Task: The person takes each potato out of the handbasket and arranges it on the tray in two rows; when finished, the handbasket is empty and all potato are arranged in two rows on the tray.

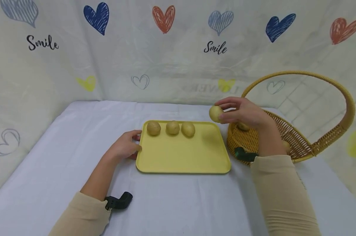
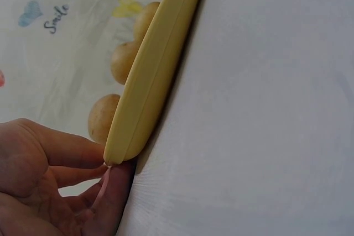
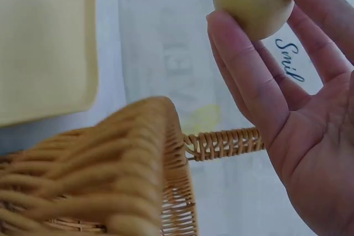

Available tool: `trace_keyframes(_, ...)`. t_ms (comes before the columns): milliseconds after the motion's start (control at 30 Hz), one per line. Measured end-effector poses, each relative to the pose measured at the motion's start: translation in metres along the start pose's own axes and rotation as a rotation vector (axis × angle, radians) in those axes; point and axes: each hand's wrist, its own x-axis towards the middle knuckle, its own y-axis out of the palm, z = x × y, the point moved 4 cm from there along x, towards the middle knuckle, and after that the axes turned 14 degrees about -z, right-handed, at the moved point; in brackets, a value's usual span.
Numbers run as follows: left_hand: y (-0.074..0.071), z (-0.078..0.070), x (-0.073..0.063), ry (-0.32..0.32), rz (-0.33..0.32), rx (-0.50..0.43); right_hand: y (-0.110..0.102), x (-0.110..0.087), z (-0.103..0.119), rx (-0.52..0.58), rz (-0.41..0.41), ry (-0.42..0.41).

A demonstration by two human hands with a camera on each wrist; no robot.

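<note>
- yellow tray [image 1: 182, 155], one: rectangular, rounded corners, on the counter [image 1: 178, 203]; immediately right of the left grip [image 1: 124, 146], left of and nearer than the right grip [image 1: 246, 113].
- left grip, bare hand: pinching the left edge of the yellow tray between thumb and fingers.
- right grip, bare hand, raised: pinching a held potato [image 1: 215, 113] between thumb and fingertips, palm apart from it.
- held potato, one: pale, rounded, small dark marks on the skin; at the fingertips of the right grip, near the far right corner of the yellow tray, touching neither tray nor basket.
- potatoes on the tray, three, in a row along the far edge: left potato [image 1: 153, 127], nearest the left grip; middle potato [image 1: 172, 127], farther right of it; right potato [image 1: 188, 129], close beside the middle one and nearest the right grip, though well apart from it.
- wicker basket [image 1: 236, 141], one: below and right of the right grip, partly hidden by that wrist; arched handle [image 1: 299, 72] rising to the right of the same grip.
- basket potatoes [image 1: 243, 126], at least two: below the right grip, mostly hidden, full count cannot be told.
- beige sleeves [image 1: 282, 183], two: one behind each grip.
- pale backdrop [image 1: 178, 55], printed with hearts and "smile": beyond both grips.
</note>
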Motion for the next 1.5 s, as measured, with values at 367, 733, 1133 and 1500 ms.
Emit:
trace_keyframes(367, 0.000, 0.002, 0.000, -0.016, -0.008, 0.016, 0.016, 0.014, -0.008, -0.066, 0.003, 0.060)
trace_keyframes(733, 0.001, 0.001, 0.000, -0.011, -0.006, 0.003, 0.035, 0.022, -0.014, -0.110, 0.048, 0.066)
trace_keyframes(1133, 0.001, 0.001, 0.002, -0.014, -0.019, 0.003, 0.050, 0.033, -0.017, -0.291, 0.068, 0.075)
trace_keyframes(1500, 0.002, 0.003, 0.003, -0.010, -0.014, -0.013, 0.063, 0.041, -0.024, -0.535, 0.122, 0.053)
